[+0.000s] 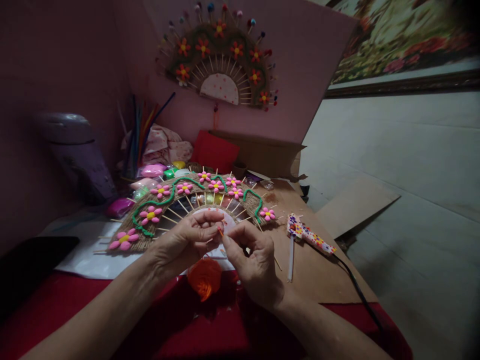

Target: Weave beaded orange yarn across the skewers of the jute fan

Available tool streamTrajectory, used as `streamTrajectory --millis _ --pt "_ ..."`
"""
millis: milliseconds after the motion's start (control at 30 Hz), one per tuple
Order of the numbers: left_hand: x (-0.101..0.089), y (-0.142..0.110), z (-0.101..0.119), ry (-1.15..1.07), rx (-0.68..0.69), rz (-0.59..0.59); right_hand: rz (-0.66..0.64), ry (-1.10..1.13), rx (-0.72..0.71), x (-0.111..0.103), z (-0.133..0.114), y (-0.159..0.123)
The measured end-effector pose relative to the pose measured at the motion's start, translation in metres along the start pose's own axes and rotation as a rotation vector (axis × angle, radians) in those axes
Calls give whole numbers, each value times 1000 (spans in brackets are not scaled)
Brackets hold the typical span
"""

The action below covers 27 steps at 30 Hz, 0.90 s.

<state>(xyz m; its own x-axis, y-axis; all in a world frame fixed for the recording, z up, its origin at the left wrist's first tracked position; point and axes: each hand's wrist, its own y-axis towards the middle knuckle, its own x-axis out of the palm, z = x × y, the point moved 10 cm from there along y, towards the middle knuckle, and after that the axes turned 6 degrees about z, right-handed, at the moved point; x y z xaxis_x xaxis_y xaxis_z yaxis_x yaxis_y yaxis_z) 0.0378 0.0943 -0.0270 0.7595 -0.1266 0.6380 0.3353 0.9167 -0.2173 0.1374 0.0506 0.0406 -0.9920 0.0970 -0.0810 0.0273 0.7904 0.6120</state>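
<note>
- Left hand: pinched a thin orange strand at the fingertips, before the flowered fan.
- Right hand: gripped the same strand between thumb and forefinger, before the fan.
- Orange bundle: was in front of the fan.
- Glue gun: lay right of the fan.

- Fan-shaped piece: matt, rough twine, its surface ridged by the windings.
- Sticks: thin, bare wood, dull.
- Pink flowers: smooth, clay-like, with a soft sheen.
- Orange yarn: fibrous, matt.
- Hot-glue gun: smooth-looking, under a printed floral covering.
- Glue stick: translucent, smooth plastic.
- Brown board: plain matt cardboard.
- Tablecloth: matt red cloth.
- Packets: glossy, clear plastic film.
- Bottle: smooth, faintly shiny lid; its material cannot be told.
- Wall tiles: smooth, slightly glossy.
</note>
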Motion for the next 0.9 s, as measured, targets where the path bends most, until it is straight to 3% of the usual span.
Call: streamTrajectory --millis 667,900 --pt "9 -3 4 100 64 -34 -19 -22 66 3 7 -2" --pt "7 -3 10 162 160 -50 -35 -173 -85 4 -2 -5"
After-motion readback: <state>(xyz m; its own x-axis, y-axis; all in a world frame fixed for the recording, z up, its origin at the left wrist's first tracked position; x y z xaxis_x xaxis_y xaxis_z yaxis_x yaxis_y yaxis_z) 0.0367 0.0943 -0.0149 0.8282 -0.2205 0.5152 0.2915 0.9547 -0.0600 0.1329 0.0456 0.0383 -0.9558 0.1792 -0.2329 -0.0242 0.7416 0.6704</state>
